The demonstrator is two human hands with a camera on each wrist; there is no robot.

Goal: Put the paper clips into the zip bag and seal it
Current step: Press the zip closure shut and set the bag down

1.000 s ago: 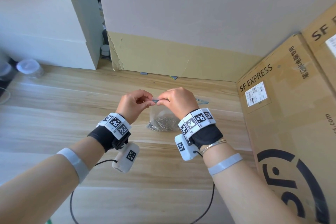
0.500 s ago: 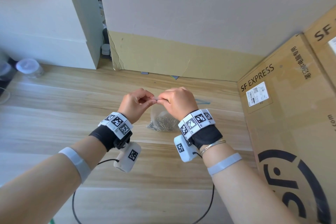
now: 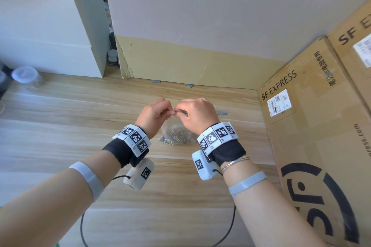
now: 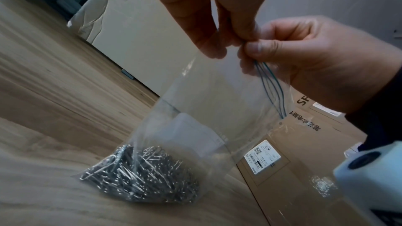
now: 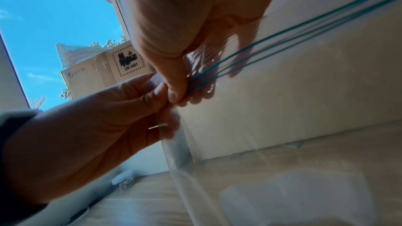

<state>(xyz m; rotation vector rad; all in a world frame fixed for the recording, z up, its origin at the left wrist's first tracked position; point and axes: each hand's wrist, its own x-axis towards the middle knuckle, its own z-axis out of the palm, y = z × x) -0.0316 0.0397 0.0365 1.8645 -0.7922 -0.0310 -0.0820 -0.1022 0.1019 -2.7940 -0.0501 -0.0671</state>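
Note:
A clear zip bag (image 4: 208, 109) hangs upright, its bottom resting on the wooden table (image 3: 60, 126). A heap of silver paper clips (image 4: 141, 169) fills its bottom, seen between my wrists as paper clips (image 3: 176, 136) in the head view. My left hand (image 3: 170, 111) and right hand (image 3: 177, 111) both pinch the bag's top edge, fingertips touching. The blue-green zip strip (image 4: 272, 83) runs from the right hand's pinch (image 4: 250, 47) to the bag's far corner, its lines spread apart. The left hand's pinch (image 4: 241, 40) sits just beside it. The zip strip (image 5: 282, 40) crosses the right wrist view.
Tall SF Express cardboard boxes (image 3: 311, 126) wall off the right side. A white cabinet (image 3: 50, 36) and a lidded clear jar (image 3: 25, 75) stand at the back left. Cardboard (image 3: 180, 66) leans on the back wall. A black cable (image 3: 84, 226) trails near the front edge.
My right hand has slid left along the bag's top edge until its fingertips meet the left hand's. The bag and clips stay in place.

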